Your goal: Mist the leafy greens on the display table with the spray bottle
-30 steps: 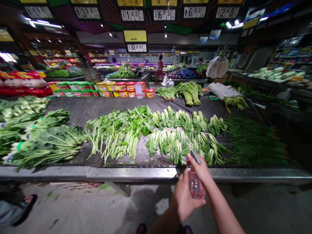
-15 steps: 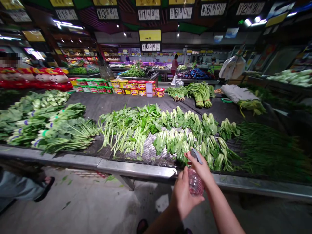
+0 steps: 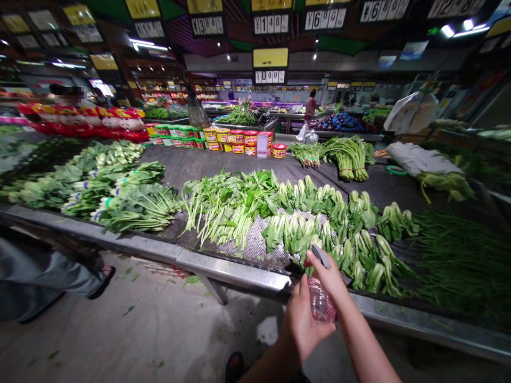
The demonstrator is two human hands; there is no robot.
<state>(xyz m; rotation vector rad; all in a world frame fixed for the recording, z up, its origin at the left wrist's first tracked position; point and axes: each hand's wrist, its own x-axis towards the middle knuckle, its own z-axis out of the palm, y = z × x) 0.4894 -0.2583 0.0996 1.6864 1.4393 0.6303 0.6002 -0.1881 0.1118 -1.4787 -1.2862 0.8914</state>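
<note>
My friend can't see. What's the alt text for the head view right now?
Two hands hold a clear bottle in front of leafy greens on a stall. Tins stand behind them; price signs hang above.

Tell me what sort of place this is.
Most likely a supermarket's produce section: bundled greens lie on a long display counter, yuan price signs hang overhead, and stacked tubs line its back.

the bottle [image 3: 321,304] is clear pink; its spray head [image 3: 320,256], grey.
</note>
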